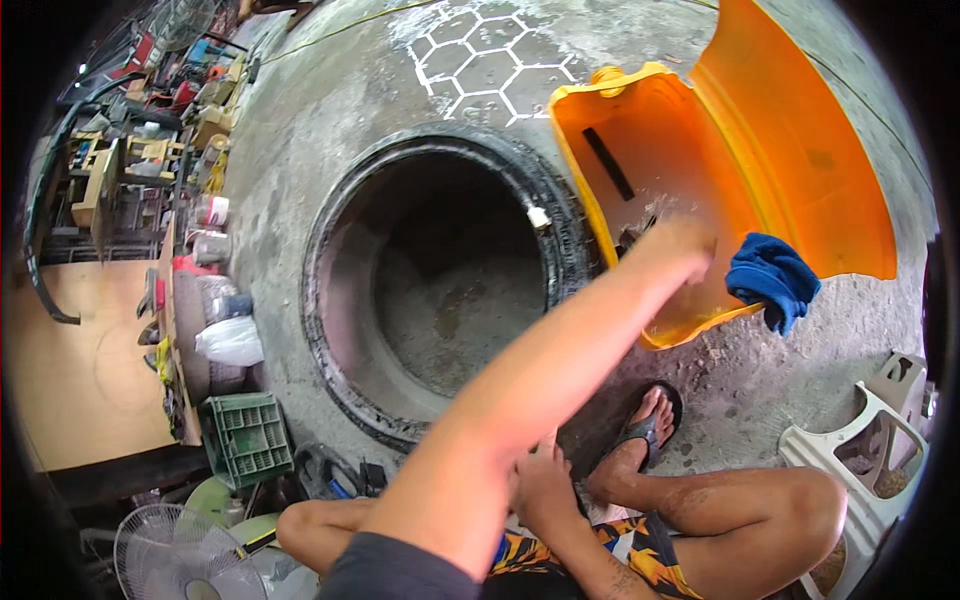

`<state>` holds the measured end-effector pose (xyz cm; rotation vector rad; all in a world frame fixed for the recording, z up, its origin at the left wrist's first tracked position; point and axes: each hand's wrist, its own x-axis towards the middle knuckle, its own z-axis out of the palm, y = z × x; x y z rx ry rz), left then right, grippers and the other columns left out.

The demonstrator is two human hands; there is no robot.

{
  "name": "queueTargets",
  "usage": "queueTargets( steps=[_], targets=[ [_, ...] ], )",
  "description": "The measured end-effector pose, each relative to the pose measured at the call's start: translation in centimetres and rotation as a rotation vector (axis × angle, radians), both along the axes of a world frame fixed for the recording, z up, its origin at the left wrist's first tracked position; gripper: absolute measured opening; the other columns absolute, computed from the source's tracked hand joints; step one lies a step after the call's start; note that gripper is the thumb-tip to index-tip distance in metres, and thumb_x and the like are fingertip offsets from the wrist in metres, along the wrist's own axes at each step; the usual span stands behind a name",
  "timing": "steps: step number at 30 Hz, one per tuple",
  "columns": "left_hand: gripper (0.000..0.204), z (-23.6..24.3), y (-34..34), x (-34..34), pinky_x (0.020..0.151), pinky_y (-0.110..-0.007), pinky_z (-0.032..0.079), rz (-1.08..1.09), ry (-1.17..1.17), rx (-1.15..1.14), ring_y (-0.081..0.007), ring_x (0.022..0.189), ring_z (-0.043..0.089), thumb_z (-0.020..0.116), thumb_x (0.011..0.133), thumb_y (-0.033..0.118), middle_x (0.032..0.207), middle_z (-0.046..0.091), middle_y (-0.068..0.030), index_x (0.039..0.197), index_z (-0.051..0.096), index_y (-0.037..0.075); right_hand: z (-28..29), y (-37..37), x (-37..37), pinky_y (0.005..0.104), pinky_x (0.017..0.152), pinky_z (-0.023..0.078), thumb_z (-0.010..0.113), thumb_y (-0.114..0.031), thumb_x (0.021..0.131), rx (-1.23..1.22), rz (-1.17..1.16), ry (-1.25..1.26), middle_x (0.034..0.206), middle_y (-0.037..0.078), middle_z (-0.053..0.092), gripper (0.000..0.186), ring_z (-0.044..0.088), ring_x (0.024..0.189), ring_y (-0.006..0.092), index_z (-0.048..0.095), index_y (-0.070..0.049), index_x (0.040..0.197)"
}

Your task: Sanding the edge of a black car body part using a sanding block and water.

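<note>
My left hand reaches from bottom centre into an open orange plastic container at the right, fingers curled beside small dark pieces; what they hold is blurred. A black strip lies inside it, and a bunched blue cloth hangs over its near edge. My right hand is low in front of me, partly behind my left forearm, fingers curled on something I cannot make out. Left of the container is a wide round concrete cavity with a black rim and a small white piece on that rim.
Tools and goods crowd the left side, with a plywood board, white bag, green crate and fan. A pale plastic stool is at lower right. White hexagon outlines mark the far floor.
</note>
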<state>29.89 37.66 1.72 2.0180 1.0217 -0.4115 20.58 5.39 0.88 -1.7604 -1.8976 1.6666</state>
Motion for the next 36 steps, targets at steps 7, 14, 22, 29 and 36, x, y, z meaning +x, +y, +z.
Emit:
queueTargets(
  steps=[7,14,22,29,36],
  targets=[
    [0.033,9.2,-10.1,-25.1,0.096,-0.041,0.058,0.400,-0.554,0.470,-0.0355,0.102,0.072,0.072,0.107,0.023,0.113,0.071,-0.0184,0.124,0.076,-0.005,1.9,1.1,-1.5,0.0568,0.109,0.053,0.065,0.001,0.090,0.033,-0.102,0.076,0.170,0.052,0.001,0.083,0.063,0.119,0.0623,0.048,-0.024,0.167],
    [0.042,0.6,-24.8,-31.7,0.103,-0.036,0.053,0.792,-0.589,0.154,-0.0258,0.117,0.071,0.073,0.108,0.027,0.122,0.075,-0.0130,0.143,0.073,0.003,1.8,0.6,-2.2,0.0542,0.118,0.047,0.059,0.007,0.086,0.116,-0.116,0.201,0.170,0.053,-0.004,0.086,0.048,0.140,0.0681,0.046,-0.013,0.168],
    [0.039,8.6,-31.9,-39.2,0.095,-0.033,0.053,0.916,-0.446,0.126,-0.0226,0.106,0.071,0.072,0.108,0.024,0.119,0.074,-0.0114,0.142,0.073,0.005,5.3,2.4,-0.7,0.0431,0.107,0.053,0.073,0.000,0.095,0.449,-0.155,0.240,0.137,0.026,0.053,0.064,0.065,0.119,0.0403,0.059,-0.007,0.158],
    [0.039,8.9,-33.2,-39.0,0.093,-0.030,0.054,1.008,-0.585,0.378,-0.0204,0.110,0.071,0.074,0.106,0.021,0.121,0.074,-0.0104,0.141,0.073,0.003,5.9,10.2,1.0,0.0393,0.093,0.057,0.080,-0.019,0.102,0.045,0.011,0.620,0.113,0.016,0.078,0.036,0.072,0.106,0.0175,0.065,0.000,0.128],
    [0.039,8.2,-32.9,-37.5,0.099,-0.038,0.056,0.949,-0.553,0.413,-0.0331,0.110,0.073,0.075,0.105,0.019,0.120,0.073,-0.0186,0.137,0.072,-0.003,-1.2,7.6,1.6,0.0458,0.100,0.052,0.087,-0.024,0.093,0.531,0.086,0.313,0.116,0.021,0.068,0.050,0.065,0.110,0.0383,0.060,-0.002,0.129]
  ],
)
